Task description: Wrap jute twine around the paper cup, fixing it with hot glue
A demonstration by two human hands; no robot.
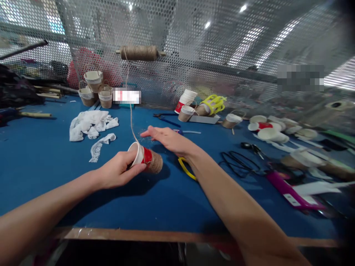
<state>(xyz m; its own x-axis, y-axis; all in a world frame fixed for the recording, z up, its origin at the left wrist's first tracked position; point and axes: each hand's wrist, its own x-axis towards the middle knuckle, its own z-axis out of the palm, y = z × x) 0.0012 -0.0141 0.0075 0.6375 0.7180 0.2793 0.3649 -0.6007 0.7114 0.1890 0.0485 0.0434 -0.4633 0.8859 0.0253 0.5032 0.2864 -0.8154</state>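
One part-wrapped paper cup is pinched in my left grip, over the front half of the surface, its base pointing toward the right edge; my right grip, spread and seemingly empty, hovers beyond, nearer the back edge.

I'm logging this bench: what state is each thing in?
Twine spool: horizontal, strand drawn out
Paper cup: tilted, partly wrapped in twine
Left hand: gripping the paper cup
Right hand: outstretched
White lace: crumpled
Three baskets: stacked
Nested cups: tilted
Pliers: spread open
Black cord: looped
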